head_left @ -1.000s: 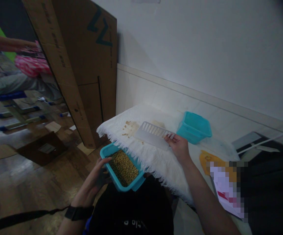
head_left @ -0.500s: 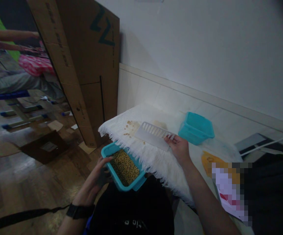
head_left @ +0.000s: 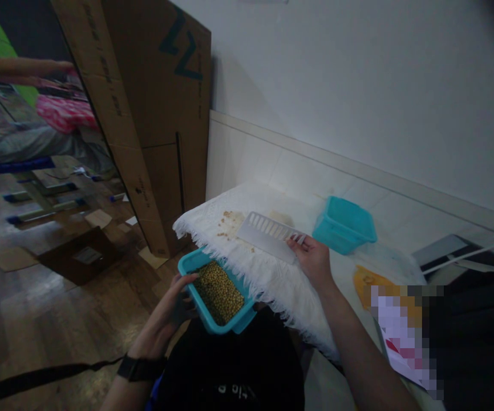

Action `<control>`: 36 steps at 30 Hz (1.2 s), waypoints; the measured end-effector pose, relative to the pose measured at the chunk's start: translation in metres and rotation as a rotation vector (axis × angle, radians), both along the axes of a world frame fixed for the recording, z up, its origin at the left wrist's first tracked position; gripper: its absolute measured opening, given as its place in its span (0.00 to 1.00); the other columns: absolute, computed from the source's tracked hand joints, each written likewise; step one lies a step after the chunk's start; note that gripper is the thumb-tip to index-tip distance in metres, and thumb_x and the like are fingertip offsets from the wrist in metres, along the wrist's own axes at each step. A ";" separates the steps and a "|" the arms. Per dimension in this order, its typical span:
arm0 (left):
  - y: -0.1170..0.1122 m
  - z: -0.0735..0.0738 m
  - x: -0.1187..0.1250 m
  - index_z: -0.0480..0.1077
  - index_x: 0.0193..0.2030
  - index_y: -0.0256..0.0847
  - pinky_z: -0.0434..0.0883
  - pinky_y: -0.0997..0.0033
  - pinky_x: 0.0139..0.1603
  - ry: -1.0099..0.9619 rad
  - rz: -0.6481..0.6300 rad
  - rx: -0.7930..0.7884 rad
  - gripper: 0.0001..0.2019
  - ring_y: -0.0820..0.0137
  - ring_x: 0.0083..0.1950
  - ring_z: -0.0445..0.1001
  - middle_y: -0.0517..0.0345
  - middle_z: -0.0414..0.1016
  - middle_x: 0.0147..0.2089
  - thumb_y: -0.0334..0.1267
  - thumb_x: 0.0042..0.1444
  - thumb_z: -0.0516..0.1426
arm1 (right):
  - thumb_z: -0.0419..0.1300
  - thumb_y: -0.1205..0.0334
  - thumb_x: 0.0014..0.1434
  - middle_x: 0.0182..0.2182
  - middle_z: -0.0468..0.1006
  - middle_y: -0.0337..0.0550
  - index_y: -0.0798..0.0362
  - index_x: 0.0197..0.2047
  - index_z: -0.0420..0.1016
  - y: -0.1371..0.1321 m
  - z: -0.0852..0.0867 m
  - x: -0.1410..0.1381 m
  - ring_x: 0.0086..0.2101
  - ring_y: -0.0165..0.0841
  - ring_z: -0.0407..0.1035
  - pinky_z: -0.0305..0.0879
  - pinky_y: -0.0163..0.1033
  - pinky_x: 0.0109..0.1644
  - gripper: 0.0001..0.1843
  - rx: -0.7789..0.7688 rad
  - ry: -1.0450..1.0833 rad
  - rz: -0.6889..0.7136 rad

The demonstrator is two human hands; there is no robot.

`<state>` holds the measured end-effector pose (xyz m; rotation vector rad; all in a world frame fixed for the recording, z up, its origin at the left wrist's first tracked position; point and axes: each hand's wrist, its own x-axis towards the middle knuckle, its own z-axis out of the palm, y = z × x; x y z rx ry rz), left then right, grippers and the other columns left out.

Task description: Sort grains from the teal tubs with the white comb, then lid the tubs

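Turquoise plastic forms the tub (head_left: 226, 329) of beans (head_left: 221, 292) at lower centre, your left hand (head_left: 182, 295) clasping its left rim, thumb over the edge. Mid-frame, your right hand (head_left: 313, 260) pinches a grey slotted plate (head_left: 267, 244) above the fringed white cloth (head_left: 268, 278). Crumbs (head_left: 228, 214) lie left of the plate; another turquoise container (head_left: 331, 231) stands right of centre.

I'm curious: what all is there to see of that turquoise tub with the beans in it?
The open turquoise tub looks like plastic: rectangular, with rounded corners, a rim and a tab at its near right side. Small yellowish beans fill part of it. The left hand holds its left end, thumb over the rim. The white cloth's fringe hides much of its far side. Its underside is hidden, so other support can't be judged.
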<state>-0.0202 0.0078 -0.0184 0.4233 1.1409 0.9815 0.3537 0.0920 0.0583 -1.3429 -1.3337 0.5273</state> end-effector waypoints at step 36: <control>-0.002 0.010 0.010 0.75 0.64 0.54 0.79 0.53 0.46 0.031 0.106 -0.015 0.41 0.52 0.47 0.83 0.52 0.83 0.51 0.60 0.46 0.81 | 0.79 0.28 0.56 0.32 0.91 0.47 0.49 0.33 0.91 0.008 0.022 -0.026 0.35 0.46 0.85 0.82 0.45 0.38 0.29 -0.064 -0.060 0.167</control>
